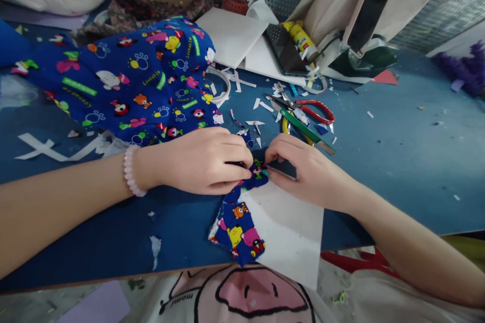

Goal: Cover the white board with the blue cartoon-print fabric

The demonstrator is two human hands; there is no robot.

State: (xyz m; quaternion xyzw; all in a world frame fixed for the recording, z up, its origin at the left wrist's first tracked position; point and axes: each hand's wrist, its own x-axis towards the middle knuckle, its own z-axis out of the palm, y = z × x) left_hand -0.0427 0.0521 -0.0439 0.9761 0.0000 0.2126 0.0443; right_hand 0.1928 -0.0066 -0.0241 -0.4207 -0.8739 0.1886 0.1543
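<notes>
A narrow piece of blue cartoon-print fabric (pixel 238 232) lies partly over a white sheet of paper (pixel 291 227) at the table's near edge. My left hand (pixel 204 159), with a pale beaded bracelet at its wrist, has its fingers closed on the upper part of that piece. From the other side, my right hand (pixel 303 166) pinches the same fabric at its edge between thumb and fingers. A small green-blue spot shows by the right thumb tip. Fingers partly cover the fabric's upper end. A larger blue printed cloth (pixel 140 81) spreads beyond my left hand.
Red-handled scissors (pixel 316 110) and a green-handled tool (pixel 299 123) lie beyond my right hand. A roll of tape (pixel 222 88), paper scraps, a dark phone (pixel 286 50) and a yellow glue bottle (pixel 302 40) are farther back. Another phone (pixel 369 10) stands upright at right.
</notes>
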